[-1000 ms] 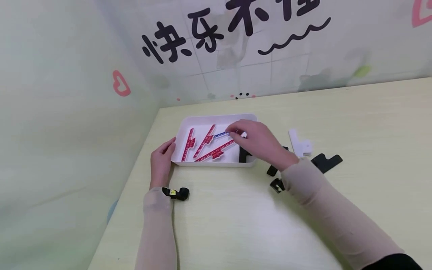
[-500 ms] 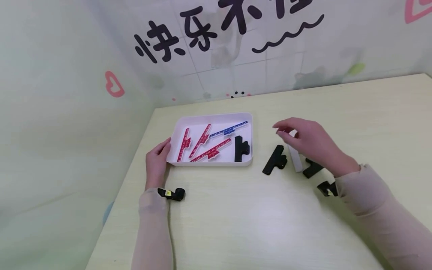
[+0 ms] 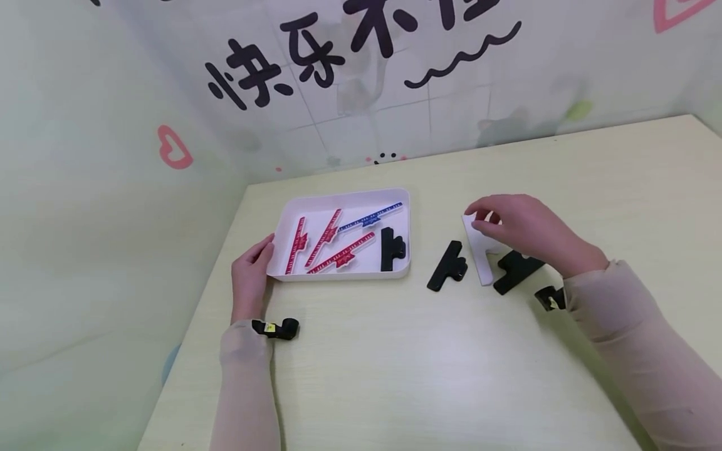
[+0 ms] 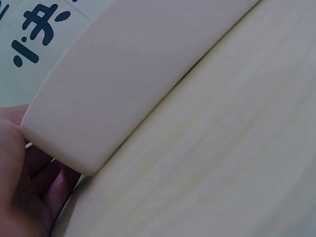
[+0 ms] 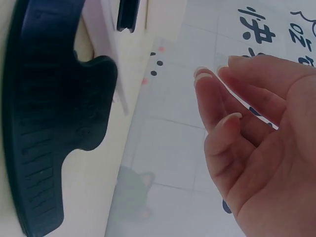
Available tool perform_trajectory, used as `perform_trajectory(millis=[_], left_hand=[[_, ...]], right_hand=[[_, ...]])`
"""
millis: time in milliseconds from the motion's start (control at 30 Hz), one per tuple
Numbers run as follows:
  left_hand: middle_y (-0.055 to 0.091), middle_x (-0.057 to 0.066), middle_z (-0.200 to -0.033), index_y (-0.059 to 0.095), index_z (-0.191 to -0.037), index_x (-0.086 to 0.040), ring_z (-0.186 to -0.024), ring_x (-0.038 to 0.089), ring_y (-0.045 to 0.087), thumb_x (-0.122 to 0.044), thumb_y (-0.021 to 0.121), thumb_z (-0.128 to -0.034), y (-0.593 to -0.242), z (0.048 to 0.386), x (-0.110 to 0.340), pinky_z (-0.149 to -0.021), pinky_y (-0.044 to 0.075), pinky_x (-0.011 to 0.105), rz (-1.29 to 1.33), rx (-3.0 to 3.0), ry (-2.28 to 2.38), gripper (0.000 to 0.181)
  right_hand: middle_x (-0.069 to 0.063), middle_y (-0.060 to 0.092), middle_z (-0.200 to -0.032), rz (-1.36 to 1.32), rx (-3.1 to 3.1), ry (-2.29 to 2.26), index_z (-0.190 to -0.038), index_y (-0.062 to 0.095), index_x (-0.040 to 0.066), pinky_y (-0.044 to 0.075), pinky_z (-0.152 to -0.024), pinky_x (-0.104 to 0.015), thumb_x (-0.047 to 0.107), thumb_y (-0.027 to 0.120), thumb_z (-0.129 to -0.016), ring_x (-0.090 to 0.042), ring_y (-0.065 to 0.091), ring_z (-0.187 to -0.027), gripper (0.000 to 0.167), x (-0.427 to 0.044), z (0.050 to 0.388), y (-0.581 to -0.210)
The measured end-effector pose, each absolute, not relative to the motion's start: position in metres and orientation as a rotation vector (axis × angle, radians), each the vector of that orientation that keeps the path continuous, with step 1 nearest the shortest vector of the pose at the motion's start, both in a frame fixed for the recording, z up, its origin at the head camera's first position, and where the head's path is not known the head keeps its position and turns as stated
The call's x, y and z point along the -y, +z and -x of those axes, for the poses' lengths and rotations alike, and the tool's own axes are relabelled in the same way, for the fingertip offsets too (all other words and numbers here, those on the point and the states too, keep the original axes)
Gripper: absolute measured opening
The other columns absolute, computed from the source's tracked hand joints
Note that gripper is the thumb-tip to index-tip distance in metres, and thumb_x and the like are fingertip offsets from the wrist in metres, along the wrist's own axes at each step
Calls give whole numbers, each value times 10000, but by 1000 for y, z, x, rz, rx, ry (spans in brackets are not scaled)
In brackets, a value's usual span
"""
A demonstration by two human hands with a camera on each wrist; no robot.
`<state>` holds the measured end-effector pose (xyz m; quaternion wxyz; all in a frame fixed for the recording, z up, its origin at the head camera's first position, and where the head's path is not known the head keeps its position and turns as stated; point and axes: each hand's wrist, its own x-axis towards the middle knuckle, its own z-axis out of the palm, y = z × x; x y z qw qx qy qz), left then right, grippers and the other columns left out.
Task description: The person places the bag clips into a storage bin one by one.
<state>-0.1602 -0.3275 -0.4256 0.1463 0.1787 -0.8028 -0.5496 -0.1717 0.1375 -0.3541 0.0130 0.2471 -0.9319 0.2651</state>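
White clip (image 3: 481, 258) lies on worktop (image 3: 383, 363), probably light, stiff, slick; best pinched across its bar. Right hand (image 3: 527, 227) hovers above, fingers loosely bent, empty; left hand (image 3: 251, 280) grips tray (image 3: 338, 277).

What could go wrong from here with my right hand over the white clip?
Your right hand might nudge or catch the nearby black clip, since it lies close beside the white clip. Also, your left hand grips a corner of the white tray, so a tug could shift it and slide the clips inside.
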Motion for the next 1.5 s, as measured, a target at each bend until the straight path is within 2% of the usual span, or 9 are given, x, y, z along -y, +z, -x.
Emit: perform_trajectory(millis=[433, 733, 833, 1100, 1500], left_hand=[[523, -114, -1231, 610, -1125, -350, -1181, 62, 408, -485, 586, -793, -425, 159, 328, -970, 358, 269, -525, 2295, -1607, 358], [520, -127, -1234, 604, -1127, -362, -1192, 54, 398, -488, 578, -800, -425, 160, 326, -974, 351, 264, -545, 2311, -1601, 352], [521, -125, -1234, 605, -1128, -358, -1194, 57, 397, -489, 580, -797, -425, 160, 326, -976, 349, 265, -542, 2311, -1598, 357], [517, -132, -1234, 605, -1121, -372, -1194, 57, 395, -494, 578, -798, -426, 160, 326, -972, 354, 264, -553, 2308, -1600, 347], [506, -125, -1251, 600, -1124, -381, -1203, 57, 385, -499, 573, -794, -425, 160, 325, -987, 338, 274, -557, 2319, -1609, 351]], right_hand=[[12, 616, -906, -914, 3035, 758, -1109, 603, 119, 454, -699, -330, 200, 570, -866, -142, 555, -783, 258, -128, 174, -365], [75, 580, -788, -1014, 3145, 751, -1031, 624, 198, 426, -656, -286, 264, 606, -848, -100, 514, -696, 196, -110, 170, -384], [66, 556, -770, -1023, 3151, 741, -1031, 625, 213, 413, -637, -280, 308, 620, -832, -106, 498, -672, 220, -108, 169, -387], [58, 512, -906, -1028, 3144, 550, -1143, 585, 241, 395, -626, -287, 459, 677, -732, -116, 479, -728, 475, -104, 165, -388], [45, 487, -932, -1036, 3116, 486, -1137, 578, 244, 401, -613, -286, 355, 667, -758, -134, 479, -663, 405, -105, 164, -393]])
